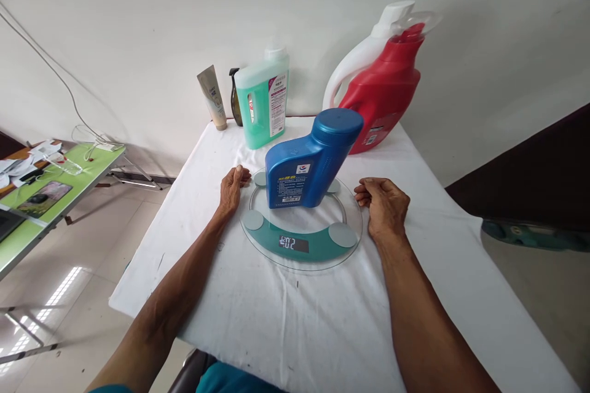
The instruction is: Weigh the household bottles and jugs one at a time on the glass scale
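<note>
the blue bottle (pixel 310 163) stands on the round glass scale (pixel 302 239) mid-weighing — left hand (pixel 232 188) and right hand (pixel 385 206) rest beside it, fingers loosely curled, holding nothing; next likely means lifting the bottle cleanly.

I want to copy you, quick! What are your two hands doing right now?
Left hand: open, holding nothing, resting flat on the white cloth beside the glass scale.
Right hand: loosely curled, empty, resting by the scale's other side.

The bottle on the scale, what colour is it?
Blue, cap included, with a small label; the head view shows the bottle standing on the round glass scale.
</note>
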Tool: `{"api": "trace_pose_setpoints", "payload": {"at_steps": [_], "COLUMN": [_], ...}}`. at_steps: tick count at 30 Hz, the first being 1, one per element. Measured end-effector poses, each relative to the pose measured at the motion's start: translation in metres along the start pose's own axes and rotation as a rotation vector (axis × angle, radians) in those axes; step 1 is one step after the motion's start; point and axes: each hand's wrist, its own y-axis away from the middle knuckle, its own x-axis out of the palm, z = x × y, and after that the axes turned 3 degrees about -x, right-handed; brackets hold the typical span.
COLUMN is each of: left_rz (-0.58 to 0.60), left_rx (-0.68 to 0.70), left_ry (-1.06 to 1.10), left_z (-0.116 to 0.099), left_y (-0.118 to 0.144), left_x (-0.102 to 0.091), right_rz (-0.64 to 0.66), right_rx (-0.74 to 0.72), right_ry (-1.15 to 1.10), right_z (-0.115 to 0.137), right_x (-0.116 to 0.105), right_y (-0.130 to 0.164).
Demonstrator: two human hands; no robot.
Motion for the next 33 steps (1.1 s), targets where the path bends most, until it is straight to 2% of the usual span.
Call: {"api": "trace_pose_setpoints", "payload": {"at_steps": [10,15,19,22,26,29,33], "left_rz": [-0.052,-0.09,0.027,0.155,0.216,0.18,0.125], "left_rx": [0.023,0.09,0.248,0.295,0.178,0.053,-0.051], "left_ry": [-0.054,-0.083,-0.047,-0.019,-0.03,-0.021,0.027], "left_z": [-0.007,-0.022,-0.046,-0.063,-0.078,-0.085,-0.089], "left_y": [0.009,0.02,0.034,0.043,0.046,0.043,0.043], "left_x": [-0.001,-0.005,-0.004,0.007,0.034,0.05,0.06], "right_rz": [-0.007,-0.006,0.013,0.026,0.039,0.051,0.059], "right_rx": [-0.004,-0.029,-0.023,-0.018,-0.037,-0.038,-0.024], "right_ry": [0.005,0.043,0.053,0.062,0.103,0.115,0.124], "right_z": [0.004,0.002,0.004,0.008,0.011,0.01,0.009], "right_x": [0.0,-0.001,-0.003,-0.003,-0.004,-0.006,-0.007], "right_y": [0.0,-0.002,-0.002,-0.001,-0.002,-0.002,-0.003]}}
